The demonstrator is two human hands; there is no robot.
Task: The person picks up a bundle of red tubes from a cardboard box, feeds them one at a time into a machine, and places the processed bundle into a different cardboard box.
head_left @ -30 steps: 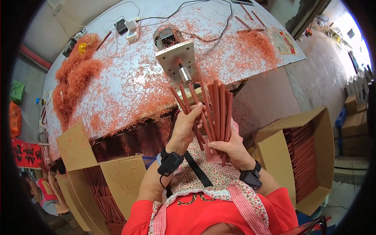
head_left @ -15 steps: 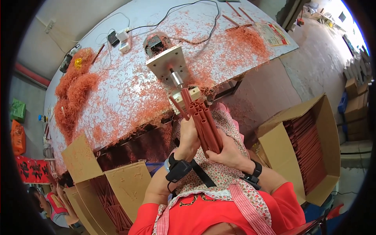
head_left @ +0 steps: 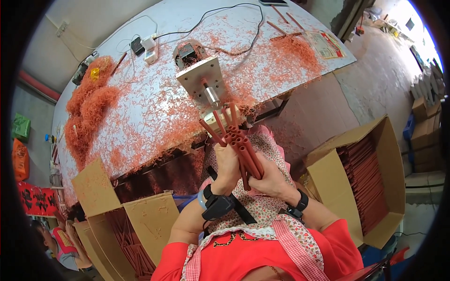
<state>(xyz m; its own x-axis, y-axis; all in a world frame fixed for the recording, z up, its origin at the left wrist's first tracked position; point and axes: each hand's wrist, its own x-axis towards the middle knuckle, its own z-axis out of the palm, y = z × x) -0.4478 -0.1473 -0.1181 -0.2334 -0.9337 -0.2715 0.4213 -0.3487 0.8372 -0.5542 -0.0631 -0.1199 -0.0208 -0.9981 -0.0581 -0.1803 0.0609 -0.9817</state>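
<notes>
A bundle of reddish-brown hollow tubes (head_left: 243, 149) is gripped between both my hands, over my flowered apron. My left hand (head_left: 226, 165) is closed around its left side, with a few tubes fanning out past the fingers. On the lower right, my right hand (head_left: 271, 177) wraps the same bundle. Most open ends face up toward me. Just beyond them, the longest tubes reach over a pale block (head_left: 213, 121) at the table edge. Above that block is the metal spindle (head_left: 212, 96) of a small motor (head_left: 186, 52); the tube tips look apart from it.
Orange shavings cover the white table (head_left: 154, 86), with a large heap (head_left: 89, 103) at left. An open carton of tubes (head_left: 396, 173) stands at right, another carton (head_left: 152, 220) at lower left. A power strip (head_left: 151, 55) and cable lie behind. Another person (head_left: 65, 243) is at far lower left.
The tube that reached up to the spindle has come away from it. Several tubes now fan out at the far end of the bundle, and my hands have shifted slightly around it.
</notes>
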